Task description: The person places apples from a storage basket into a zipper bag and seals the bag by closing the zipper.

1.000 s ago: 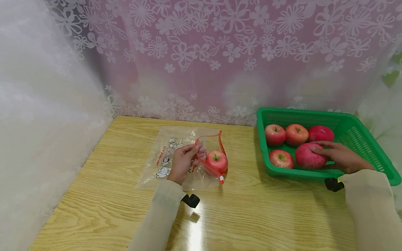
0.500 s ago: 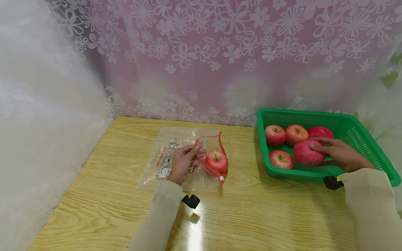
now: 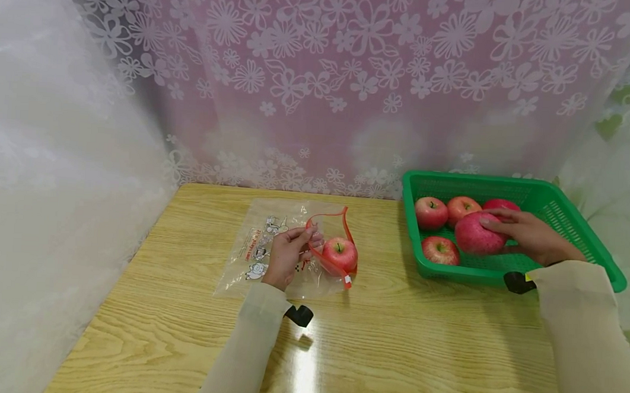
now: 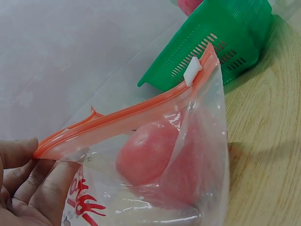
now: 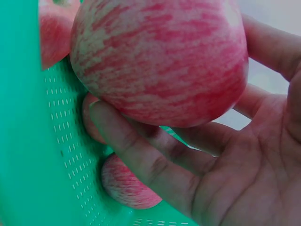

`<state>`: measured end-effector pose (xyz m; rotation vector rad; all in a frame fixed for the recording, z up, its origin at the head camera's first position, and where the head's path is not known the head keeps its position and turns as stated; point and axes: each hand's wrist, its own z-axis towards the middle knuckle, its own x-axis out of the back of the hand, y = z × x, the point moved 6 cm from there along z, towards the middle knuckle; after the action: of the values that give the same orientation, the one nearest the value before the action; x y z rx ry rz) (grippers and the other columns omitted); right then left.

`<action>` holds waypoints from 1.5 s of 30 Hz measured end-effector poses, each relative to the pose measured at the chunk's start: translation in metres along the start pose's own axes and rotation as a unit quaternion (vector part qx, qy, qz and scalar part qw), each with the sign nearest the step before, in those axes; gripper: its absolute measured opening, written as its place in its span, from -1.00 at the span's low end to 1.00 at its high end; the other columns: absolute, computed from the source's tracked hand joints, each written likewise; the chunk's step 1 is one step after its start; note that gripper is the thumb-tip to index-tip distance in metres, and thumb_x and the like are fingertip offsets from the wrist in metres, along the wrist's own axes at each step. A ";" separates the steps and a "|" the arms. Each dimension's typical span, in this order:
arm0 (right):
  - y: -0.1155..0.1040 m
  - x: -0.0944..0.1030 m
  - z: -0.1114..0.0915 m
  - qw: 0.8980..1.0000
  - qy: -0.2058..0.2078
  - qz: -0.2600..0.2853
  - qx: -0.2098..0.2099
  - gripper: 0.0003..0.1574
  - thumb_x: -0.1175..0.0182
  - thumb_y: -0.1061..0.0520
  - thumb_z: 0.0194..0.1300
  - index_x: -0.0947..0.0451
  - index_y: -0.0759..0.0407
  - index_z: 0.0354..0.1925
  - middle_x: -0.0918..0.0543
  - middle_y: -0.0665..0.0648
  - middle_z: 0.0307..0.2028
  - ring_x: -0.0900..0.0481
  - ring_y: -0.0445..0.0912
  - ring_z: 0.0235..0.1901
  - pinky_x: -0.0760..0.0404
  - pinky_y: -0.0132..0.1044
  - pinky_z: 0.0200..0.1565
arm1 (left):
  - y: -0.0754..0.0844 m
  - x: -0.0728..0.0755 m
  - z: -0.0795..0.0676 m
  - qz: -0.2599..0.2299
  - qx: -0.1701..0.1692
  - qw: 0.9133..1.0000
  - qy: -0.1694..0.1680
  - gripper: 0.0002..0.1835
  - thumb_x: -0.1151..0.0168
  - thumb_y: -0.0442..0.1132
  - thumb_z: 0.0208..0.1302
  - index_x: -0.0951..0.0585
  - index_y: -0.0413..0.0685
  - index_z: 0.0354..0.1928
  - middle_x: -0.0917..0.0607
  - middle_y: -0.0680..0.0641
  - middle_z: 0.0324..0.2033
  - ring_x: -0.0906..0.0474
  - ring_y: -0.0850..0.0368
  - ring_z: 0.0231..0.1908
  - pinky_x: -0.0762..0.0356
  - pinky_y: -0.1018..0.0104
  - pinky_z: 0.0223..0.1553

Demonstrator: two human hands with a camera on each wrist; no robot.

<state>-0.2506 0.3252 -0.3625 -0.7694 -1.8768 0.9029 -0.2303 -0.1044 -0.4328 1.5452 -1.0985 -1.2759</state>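
Observation:
With thumb and fingers, my left hand (image 3: 286,255) pinches the orange-red rim of a clear zip bag (image 4: 127,113), holding its mouth apart. Inside the bag lies one red apple (image 3: 340,254); cartoon figures and red lettering are printed on the plastic. A white slider (image 4: 193,70) sits near one end of the zip. Over at the green basket (image 3: 607,268), my right hand (image 3: 537,235) grips a large pinkish-red apple (image 5: 160,61), fingers curled round its side and underneath. In the head view this apple overlaps the others behind it.
Several more apples are in the basket: one at the back left (image 3: 430,213), an orange-red one (image 3: 463,210) beside it, a partly hidden red one (image 3: 501,204), and a striped one (image 3: 440,250) in front. A wooden table (image 3: 393,343) carries everything; a flowered curtain (image 3: 352,103) hangs behind.
My right hand has lifted the large apple a little and shifted it left within the basket's outline. The left hand and the bag hold still.

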 end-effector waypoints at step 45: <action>-0.063 -0.036 0.001 0.999 -0.008 -0.004 0.047 -0.22 0.05 -0.15 0.48 -0.07 0.25 0.44 -0.40 -0.01 0.11 -0.56 -0.25 -0.08 -0.66 -0.27 -0.08 | 0.003 -0.002 -0.002 -0.008 -0.004 1.000 -0.013 -0.70 -0.15 -0.30 0.38 -0.62 -0.39 0.02 -0.75 -0.08 -0.34 -0.70 0.25 -0.41 -0.64 0.49 -0.45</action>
<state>-0.2460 0.2619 -0.3268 -0.6992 -1.8356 0.9872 -0.2288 -0.1028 -0.4294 1.5385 -1.0994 -1.3118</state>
